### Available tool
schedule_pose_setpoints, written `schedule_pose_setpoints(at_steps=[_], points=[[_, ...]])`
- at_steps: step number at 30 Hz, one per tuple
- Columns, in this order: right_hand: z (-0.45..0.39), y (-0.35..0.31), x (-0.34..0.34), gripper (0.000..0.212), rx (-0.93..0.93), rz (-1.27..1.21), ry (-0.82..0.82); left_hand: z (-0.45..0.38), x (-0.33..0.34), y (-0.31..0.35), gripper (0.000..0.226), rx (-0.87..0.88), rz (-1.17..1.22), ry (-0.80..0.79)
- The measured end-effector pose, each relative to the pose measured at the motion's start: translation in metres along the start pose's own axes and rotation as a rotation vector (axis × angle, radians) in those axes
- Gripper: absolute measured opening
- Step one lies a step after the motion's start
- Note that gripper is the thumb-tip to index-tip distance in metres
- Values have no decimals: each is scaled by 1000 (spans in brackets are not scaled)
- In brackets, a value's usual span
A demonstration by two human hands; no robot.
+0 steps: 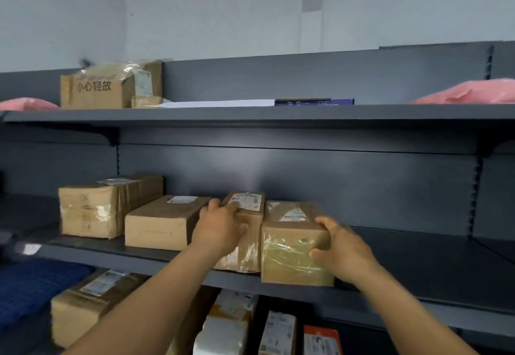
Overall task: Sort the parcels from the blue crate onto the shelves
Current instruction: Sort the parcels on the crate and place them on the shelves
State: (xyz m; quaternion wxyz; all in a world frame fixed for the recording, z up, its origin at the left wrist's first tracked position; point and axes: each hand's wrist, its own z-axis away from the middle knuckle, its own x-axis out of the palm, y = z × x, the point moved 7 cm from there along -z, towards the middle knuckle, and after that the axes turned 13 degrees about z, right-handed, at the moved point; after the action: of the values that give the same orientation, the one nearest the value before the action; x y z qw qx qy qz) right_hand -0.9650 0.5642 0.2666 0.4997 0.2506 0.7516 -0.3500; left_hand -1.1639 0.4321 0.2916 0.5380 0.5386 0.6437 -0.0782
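Two brown cardboard parcels stand side by side on the middle shelf [418, 268]. My left hand [220, 229] lies over the front and top of the narrower parcel [248, 243], fingers curled onto its labelled top. My right hand [342, 251] grips the right front corner of the taped parcel [289, 254], thumb on top, fingers on the front face. The taped parcel's front hangs slightly over the shelf edge. The blue crate [33, 287] shows at the lower left.
Two more boxes [92, 209] [158, 223] sit left of my hands on the middle shelf. The top shelf holds a printed carton [97, 87], a flat blue-white envelope [250, 103] and pink bags [473, 92]. Below are several parcels [83, 304].
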Motion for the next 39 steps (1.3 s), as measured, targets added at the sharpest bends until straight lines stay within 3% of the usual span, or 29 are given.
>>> schedule_pose_setpoints(at_steps=[3, 10, 13, 17, 21, 29, 39], points=[[-27, -18, 4, 68, -103, 171, 60, -25, 5, 10, 43, 194, -321, 60], [-65, -36, 14, 62, -146, 283, 120, -54, 5, -5, 25, 165, -363, 34], [-67, -37, 16, 68, -128, 299, 118, -54, 8, -9, 36, 170, -348, 33], [-51, -34, 17, 91, -100, 270, 79, -34, 12, 2, 72, 223, -335, -10], [-18, -29, 14, 101, -86, 268, 57, -3, 16, 32, 81, 330, -260, -15], [87, -6, 9, 102, 24, 322, 63, 90, 43, 68, 84, 462, -101, -190], [257, 48, 18, 100, 302, 339, -13, 234, 85, 107, 84, 646, 35, -422]])
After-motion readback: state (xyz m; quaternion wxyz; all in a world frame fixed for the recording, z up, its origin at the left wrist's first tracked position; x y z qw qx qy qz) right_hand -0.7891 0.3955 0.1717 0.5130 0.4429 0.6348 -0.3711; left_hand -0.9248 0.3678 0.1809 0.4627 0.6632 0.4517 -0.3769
